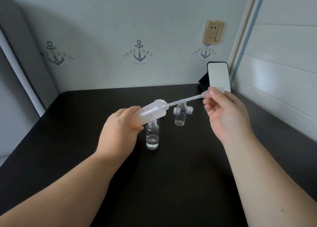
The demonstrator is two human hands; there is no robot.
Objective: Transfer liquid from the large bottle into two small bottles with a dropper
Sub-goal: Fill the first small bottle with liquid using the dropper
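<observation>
Dark worktop against a pale wall with anchor prints, wall socket upper right, a phone propped at right-centre. Left hand grips the large bottle, frosted, tilted with its open neck pointing right, lifted off the worktop at frame centre. Right hand pinches the dropper by its bulb, stem running down-left into the large bottle's neck.

Near small bottle stands upright, uncapped, just below the large bottle, with a shallow layer of clear liquid at the bottom. Far small bottle stands upright behind it, uncapped, looks empty. Two caps lie either side of the far one.

Progress guess: early-to-mid; one small bottle partly filled, second not started, another draw looks to be in hand.

Hard to tell: liquid level inside the frosted large bottle, whether the dropper stem holds liquid, how hard the bulb is squeezed. Red print on the large bottle unreadable. Left cap partly hidden behind the far bottle.
</observation>
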